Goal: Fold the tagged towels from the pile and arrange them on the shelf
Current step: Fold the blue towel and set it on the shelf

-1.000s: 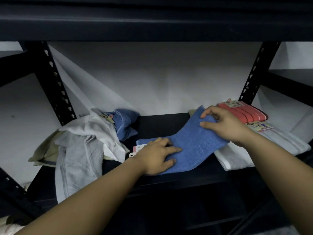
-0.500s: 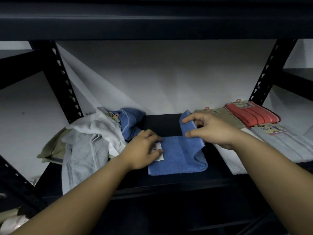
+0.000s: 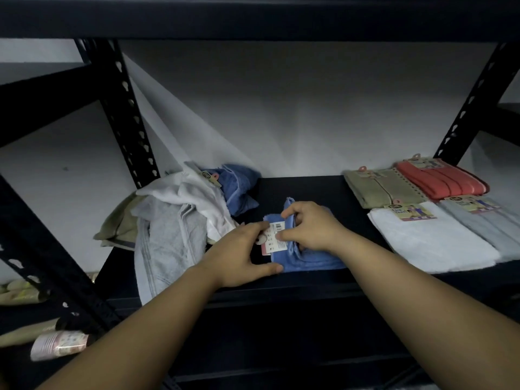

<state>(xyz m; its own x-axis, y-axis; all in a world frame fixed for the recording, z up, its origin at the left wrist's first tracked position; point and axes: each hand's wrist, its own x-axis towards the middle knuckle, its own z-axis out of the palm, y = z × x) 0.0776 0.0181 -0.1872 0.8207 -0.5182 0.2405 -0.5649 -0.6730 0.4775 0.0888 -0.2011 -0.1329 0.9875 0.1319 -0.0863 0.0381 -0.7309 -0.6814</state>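
Note:
A small blue towel (image 3: 309,261) lies folded on the black shelf (image 3: 304,190) in front of me, its white paper tag (image 3: 274,238) on top at the left. My left hand (image 3: 242,256) rests at the towel's left edge, thumb along the front corner and fingers touching the tag. My right hand (image 3: 312,225) lies on the towel and pinches its folded edge beside the tag. An unfolded pile (image 3: 180,212) of white, grey, beige and blue towels sits at the left.
Folded tagged towels lie at the right: beige (image 3: 385,190), red (image 3: 441,178), white (image 3: 430,237) and pale grey (image 3: 489,223). Black perforated uprights (image 3: 126,114) stand at both back corners, with an upper shelf overhead. Packaged items (image 3: 56,344) lie low at the left.
The blue towel went from spread out to a compact fold. My right hand brought its far end over to the left, and both hands have closed in on the tag.

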